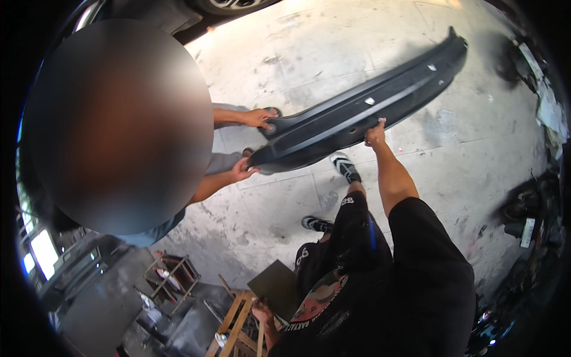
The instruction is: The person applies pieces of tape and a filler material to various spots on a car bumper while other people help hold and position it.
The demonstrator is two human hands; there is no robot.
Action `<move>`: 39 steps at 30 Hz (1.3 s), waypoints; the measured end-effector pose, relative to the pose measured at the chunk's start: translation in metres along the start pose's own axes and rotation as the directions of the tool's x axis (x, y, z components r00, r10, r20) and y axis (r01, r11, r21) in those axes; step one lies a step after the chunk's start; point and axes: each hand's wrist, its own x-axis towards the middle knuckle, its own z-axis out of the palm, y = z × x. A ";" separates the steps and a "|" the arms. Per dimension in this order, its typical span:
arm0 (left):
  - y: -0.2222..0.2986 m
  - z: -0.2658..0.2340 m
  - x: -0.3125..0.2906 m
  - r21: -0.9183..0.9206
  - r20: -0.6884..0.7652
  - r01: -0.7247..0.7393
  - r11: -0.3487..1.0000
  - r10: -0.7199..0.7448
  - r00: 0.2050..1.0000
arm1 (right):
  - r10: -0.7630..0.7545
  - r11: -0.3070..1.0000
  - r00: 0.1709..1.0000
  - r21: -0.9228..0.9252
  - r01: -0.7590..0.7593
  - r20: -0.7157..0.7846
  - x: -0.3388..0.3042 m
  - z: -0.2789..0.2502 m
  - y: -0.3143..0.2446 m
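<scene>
A long black car bumper (357, 113) slants across the view above the floor, with small pale patches on its face. My right hand (375, 134) reaches out and grips its near edge around the middle, a finger or thumb lying on the face and the other fingers partly hidden. Low in the view, my left hand (262, 310) is closed at the edge of a dark olive, flat square sheet (276, 288). A co-worker on the left holds the bumper's near-left end, one hand (259, 118) at its upper corner and the other hand (242, 171) at its lower corner.
A wooden stand (235, 324) is beside my left hand, with a metal-framed rack (172, 276) farther left. A car wheel (235, 5) shows at the top. Dark parts and a pale plate (527, 232) line the right side. The concrete floor (440, 172) is stained.
</scene>
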 end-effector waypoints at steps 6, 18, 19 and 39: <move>0.042 -0.020 0.053 0.012 -0.050 0.106 0.994 -0.105 0.993 | 0.106 0.932 0.988 -0.336 -0.139 -0.114 -0.086 0.015 0.112; -0.207 -0.026 0.082 -0.548 -0.147 0.116 0.828 -0.232 0.961 | -0.302 0.211 0.919 -0.922 0.324 0.253 -0.268 0.127 0.144; -0.226 -0.036 0.084 -0.573 -0.156 0.129 0.810 -0.262 0.952 | -0.337 0.149 0.880 -0.904 0.401 0.334 -0.288 0.145 0.148; -0.484 -0.190 0.172 -0.641 -0.257 0.128 0.757 -0.368 0.894 | -0.316 0.087 0.916 -0.954 0.288 0.248 -0.431 0.358 0.257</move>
